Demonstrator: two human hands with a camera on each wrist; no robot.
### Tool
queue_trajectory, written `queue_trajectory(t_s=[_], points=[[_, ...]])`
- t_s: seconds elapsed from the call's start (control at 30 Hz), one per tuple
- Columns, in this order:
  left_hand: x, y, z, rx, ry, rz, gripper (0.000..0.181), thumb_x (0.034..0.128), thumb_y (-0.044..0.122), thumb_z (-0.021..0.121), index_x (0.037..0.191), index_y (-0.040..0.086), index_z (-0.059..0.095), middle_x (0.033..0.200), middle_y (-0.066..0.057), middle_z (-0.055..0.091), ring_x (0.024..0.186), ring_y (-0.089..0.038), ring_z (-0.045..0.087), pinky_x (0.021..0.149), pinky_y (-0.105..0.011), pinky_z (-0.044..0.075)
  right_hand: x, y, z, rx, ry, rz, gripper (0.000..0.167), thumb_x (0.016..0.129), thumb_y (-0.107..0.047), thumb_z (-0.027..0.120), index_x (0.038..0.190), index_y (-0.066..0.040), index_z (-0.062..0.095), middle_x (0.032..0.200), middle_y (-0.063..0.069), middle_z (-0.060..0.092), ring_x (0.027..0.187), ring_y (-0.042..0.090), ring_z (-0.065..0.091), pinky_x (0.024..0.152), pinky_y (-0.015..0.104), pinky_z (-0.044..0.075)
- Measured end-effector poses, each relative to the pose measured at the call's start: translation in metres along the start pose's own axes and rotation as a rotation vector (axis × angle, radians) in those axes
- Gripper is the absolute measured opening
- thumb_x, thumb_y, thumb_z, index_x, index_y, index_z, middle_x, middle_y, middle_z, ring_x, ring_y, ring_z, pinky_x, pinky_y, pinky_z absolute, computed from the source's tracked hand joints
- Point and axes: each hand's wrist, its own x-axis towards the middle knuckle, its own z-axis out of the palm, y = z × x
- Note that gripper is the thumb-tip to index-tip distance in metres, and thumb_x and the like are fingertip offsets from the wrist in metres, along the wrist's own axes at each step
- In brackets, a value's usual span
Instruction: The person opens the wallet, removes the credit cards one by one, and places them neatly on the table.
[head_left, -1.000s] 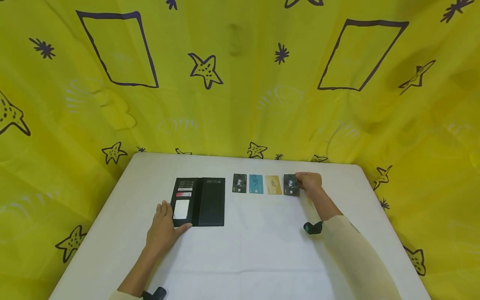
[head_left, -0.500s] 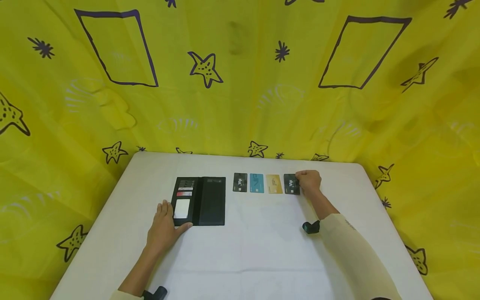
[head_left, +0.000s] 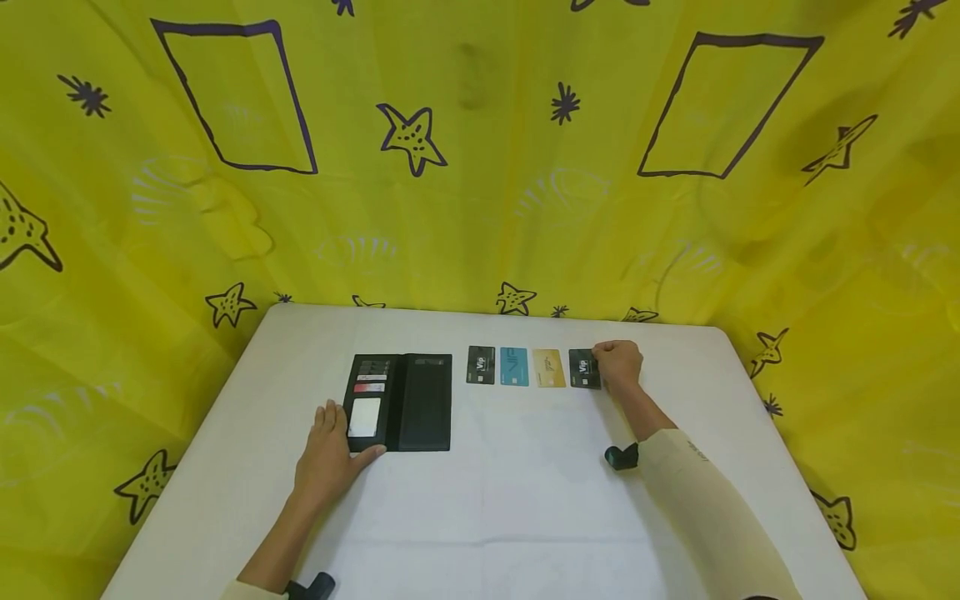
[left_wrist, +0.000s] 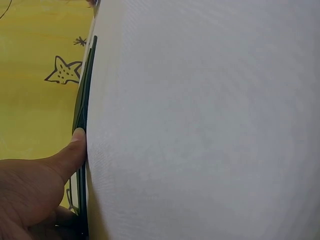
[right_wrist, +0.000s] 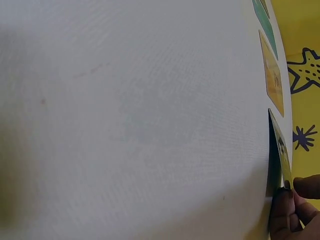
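Observation:
An open black wallet [head_left: 426, 404] lies on the white table, with cards and a white insert showing in its left half. My left hand [head_left: 321, 471] rests along its left side, fingers extended, the thumb at the lower edge; in the left wrist view the thumb touches the wallet's [left_wrist: 83, 110] edge. At the right end of a row of cards, my right hand [head_left: 621, 365] pinches the right edge of a black VIP card [head_left: 582, 369]. Seen from the right wrist, that card [right_wrist: 281, 150] tilts up on the pinched side.
Left of the held card lie a gold card [head_left: 549, 368], a blue card [head_left: 513, 367] and another black VIP card [head_left: 480, 365]. A yellow curtain [head_left: 480, 225] with drawn stars hangs behind the white table [head_left: 510, 492] and along its sides.

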Motion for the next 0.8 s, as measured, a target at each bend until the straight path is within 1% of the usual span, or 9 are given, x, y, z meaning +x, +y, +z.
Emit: queue_trajectory(t_s=[0.27,0.63,0.8], points=[[0.0012,-0.0015,0.0011,0.002,-0.003,0.001,0.107,0.0897,0.040,0.084,0.153,-0.023,0.025,0.164,-0.041,0.015,0.153,-0.056,0.011,0.112,-0.070,0.034,0.0004,0.0027,-0.0002,-0.070,0.013,-0.070,0.026,0.100,-0.006,0.065,0.116,0.012,0.075,0.120,0.028,0.072,0.121,0.045,0.063,0.103,0.054,0.051],[0.0013,-0.0009,0.0019,-0.008,-0.007,-0.006,0.108,0.0896,0.040,0.084,0.154,-0.022,0.024,0.165,-0.040,0.015,0.154,-0.056,0.011,0.114,-0.070,0.031,-0.0024,-0.0005,0.0011,-0.058,0.015,-0.085,0.026,0.100,-0.006,0.067,0.117,0.012,0.074,0.120,0.029,0.071,0.119,0.043,0.064,0.100,0.052,0.053],[0.0006,-0.0005,0.0007,-0.008,-0.008,-0.009,0.108,0.0897,0.039,0.084,0.154,-0.022,0.023,0.165,-0.040,0.014,0.154,-0.056,0.011,0.115,-0.070,0.030,-0.0026,-0.0065,0.0059,-0.055,0.023,-0.090,0.026,0.101,-0.011,0.069,0.116,0.010,0.075,0.117,0.027,0.072,0.113,0.041,0.066,0.097,0.052,0.053]])
